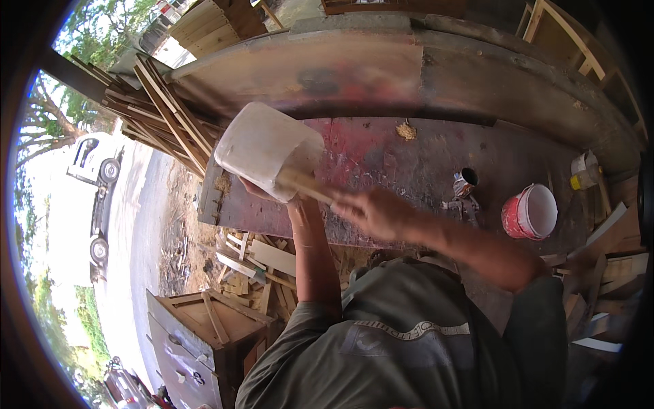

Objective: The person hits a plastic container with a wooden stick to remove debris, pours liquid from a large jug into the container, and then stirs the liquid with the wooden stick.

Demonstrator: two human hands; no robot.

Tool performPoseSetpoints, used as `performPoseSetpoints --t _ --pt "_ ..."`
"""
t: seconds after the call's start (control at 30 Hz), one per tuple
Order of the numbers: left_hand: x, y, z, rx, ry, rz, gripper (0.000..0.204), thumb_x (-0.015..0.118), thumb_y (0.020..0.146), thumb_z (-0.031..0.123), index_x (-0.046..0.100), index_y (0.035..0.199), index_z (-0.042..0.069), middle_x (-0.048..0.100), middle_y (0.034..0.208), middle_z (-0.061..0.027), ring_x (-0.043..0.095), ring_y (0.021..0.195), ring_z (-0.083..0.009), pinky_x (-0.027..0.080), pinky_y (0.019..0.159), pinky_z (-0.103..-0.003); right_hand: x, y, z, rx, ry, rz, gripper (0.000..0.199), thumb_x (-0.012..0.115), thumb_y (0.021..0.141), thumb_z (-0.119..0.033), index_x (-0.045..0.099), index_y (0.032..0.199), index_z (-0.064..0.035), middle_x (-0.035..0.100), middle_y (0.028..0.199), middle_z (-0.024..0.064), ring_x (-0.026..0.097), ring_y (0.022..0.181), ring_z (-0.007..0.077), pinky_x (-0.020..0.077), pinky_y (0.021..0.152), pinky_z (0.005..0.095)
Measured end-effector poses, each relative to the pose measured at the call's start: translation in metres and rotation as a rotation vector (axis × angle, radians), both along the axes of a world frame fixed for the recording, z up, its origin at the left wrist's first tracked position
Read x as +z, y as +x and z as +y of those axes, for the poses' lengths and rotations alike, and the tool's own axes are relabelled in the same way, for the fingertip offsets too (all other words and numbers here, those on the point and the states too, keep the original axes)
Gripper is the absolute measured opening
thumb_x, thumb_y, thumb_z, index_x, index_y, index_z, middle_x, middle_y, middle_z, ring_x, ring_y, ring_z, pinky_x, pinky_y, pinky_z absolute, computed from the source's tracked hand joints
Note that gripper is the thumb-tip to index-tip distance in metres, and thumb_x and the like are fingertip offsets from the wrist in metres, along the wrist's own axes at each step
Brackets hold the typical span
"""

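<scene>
while left hand (262, 191) cups smooth white tub (266, 151) | right hand (371, 211) clenches wooden stick (306, 184) | scuffed red bench (381, 157)

Taking the workbench (381, 150) as the landmark: a bucket (531, 212) stands on its right part, with a small metal fitting (464, 187) on the top just left of the bucket. A tub (268, 150) is held over the bench's left end, the left hand (262, 191) under it, the right hand (371, 210) to its right gripping a stick (306, 184) that reaches into it. Stacked slats (167, 112) lean beyond the bench's left end. Offcuts (255, 262) and a crate (204, 320) lie below its near left edge. A vehicle (95, 160) stands far left.
</scene>
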State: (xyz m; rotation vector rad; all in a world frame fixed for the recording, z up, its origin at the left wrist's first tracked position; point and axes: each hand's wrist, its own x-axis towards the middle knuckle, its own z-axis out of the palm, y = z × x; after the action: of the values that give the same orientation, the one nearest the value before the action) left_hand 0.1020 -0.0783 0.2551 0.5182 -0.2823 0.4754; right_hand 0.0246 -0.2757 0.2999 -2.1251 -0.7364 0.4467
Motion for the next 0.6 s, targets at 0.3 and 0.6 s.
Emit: performPoseSetpoints --t 0.3,0.6 --pt "0.004 0.016 -0.002 0.004 0.037 0.0 0.079 0.041 0.096 0.067 0.034 0.156 0.015 0.041 0.154 -0.0151 0.044 0.14 -0.037 0.042 0.113 -0.057 0.029 0.026 -0.009 -0.06 0.015 0.027 0.054 0.046 0.107 -0.047 0.045 0.154 -0.0192 0.067 0.073 0.0195 0.07 0.066 0.0356 0.0592 0.074 0.0497" --pt "0.002 0.007 -0.004 0.029 0.013 -0.004 0.079 0.041 0.096 0.067 0.034 0.156 0.015 0.04 0.155 -0.0149 0.043 0.141 -0.037 0.042 0.113 -0.057 0.036 0.012 -0.004 0.007 -0.036 -0.068 0.048 0.043 0.109 -0.044 0.044 0.154 -0.0281 0.07 0.08 0.0191 0.071 0.067 0.0266 0.0597 0.064 0.043"
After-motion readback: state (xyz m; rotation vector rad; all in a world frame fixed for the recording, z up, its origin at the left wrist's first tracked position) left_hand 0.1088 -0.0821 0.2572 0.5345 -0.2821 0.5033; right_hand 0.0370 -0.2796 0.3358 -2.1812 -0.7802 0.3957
